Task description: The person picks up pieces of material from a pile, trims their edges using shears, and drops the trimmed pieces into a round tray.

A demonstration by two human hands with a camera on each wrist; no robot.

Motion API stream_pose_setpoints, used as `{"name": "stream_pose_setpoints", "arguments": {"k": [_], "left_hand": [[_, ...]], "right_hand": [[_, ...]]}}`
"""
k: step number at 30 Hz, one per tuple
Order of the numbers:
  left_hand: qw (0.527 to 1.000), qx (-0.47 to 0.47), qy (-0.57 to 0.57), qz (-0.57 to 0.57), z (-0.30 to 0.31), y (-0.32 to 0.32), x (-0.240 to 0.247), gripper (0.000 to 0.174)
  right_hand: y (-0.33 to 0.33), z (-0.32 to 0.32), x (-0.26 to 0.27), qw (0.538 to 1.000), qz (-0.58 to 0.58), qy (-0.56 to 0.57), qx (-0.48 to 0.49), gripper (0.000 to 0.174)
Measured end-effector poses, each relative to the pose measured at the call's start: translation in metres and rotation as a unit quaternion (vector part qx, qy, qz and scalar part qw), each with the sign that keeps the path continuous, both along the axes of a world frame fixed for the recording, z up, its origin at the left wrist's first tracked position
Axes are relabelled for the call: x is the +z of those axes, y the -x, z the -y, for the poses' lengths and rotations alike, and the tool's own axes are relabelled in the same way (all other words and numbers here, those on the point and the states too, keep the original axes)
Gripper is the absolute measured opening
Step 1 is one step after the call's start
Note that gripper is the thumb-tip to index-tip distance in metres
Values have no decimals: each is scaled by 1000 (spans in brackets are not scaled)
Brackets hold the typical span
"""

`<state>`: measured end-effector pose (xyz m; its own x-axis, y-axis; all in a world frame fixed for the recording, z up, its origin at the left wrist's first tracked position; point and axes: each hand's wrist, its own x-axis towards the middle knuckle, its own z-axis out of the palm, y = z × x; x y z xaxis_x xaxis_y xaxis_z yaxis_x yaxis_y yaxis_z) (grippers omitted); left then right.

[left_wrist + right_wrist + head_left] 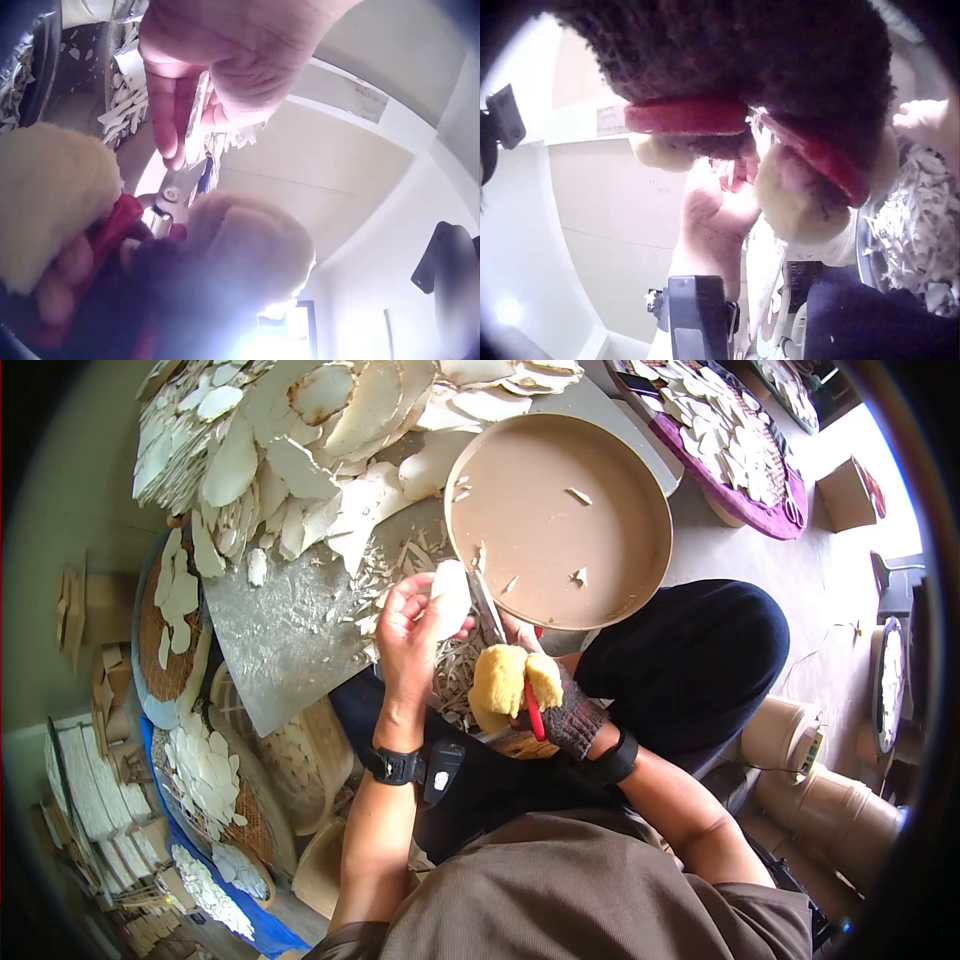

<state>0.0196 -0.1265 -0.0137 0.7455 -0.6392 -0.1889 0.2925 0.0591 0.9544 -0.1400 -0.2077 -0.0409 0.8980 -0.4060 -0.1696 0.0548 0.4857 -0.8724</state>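
Note:
Between the thumb and fingers of my left hand [405, 635] is a thin, flat white slice [451, 590], pinched upright. My right hand [578, 712], in a dark knitted glove, grips a pair of scissors [488, 612] with red handles. Yellow foam padding [497, 682] wraps the handles. The blades point up toward the slice, right beside it in the head view. In the left wrist view the slice's edge [197, 120] stands just above the scissors' pivot [171, 195]. The gloved hand and red handle [682, 118] fill the top of the right wrist view.
A large round tan tray [560, 490] with a few scraps sits ahead. White slices [235, 465] are heaped at the back left on a metal sheet [265, 660]. Cut slivers [455, 675] lie beneath my hands. More slices lie on round racks [170, 670] left and a purple-edged one [740, 505] right.

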Motion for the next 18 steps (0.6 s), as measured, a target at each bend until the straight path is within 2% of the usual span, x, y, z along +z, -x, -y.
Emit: {"name": "stream_pose_setpoints", "arguments": {"k": [1,3,4,5,6,7,9,10,12,13,14,15,17,18], "left_hand": [[1000,-7,-16,3,-2,5,4,26],[999,-25,-26,10,-10,9,5,26],[999,-22,-32,4,-17,7,6,27],[999,-21,-45,-5,-25,4,7,28],[998,-21,-59,-15,-34,2,7,29],[997,-22,-75,-26,-45,0,8,30],[992,-6,-123,7,-74,0,20,32],[987,22,-153,34,-97,-6,19,33],[963,131,-220,80,-149,-30,30,26],[942,163,-255,147,-183,-49,31,26],[898,212,-278,266,-233,-77,6,26],[831,231,-381,333,-253,-88,15,29],[711,236,-432,502,-227,-87,39,27],[748,184,-398,497,-202,-82,45,23]], "right_hand": [[-5,1,1,992,19,-121,14,48],[-16,2,4,930,35,-364,18,37],[-14,1,16,977,16,-209,39,38],[-8,0,10,995,14,-54,79,38],[-4,-2,5,987,6,123,103,39],[0,-3,0,955,2,277,107,39],[2,-10,-6,939,-18,311,146,39],[3,-14,-5,941,-21,289,175,35],[4,-19,-7,938,-25,276,210,33],[4,-20,-8,935,-27,271,225,32],[2,-19,-5,933,-20,266,240,32],[0,-18,1,932,-14,260,254,33],[-5,-22,5,929,14,256,266,36],[-7,-26,6,928,33,257,267,39]]}}
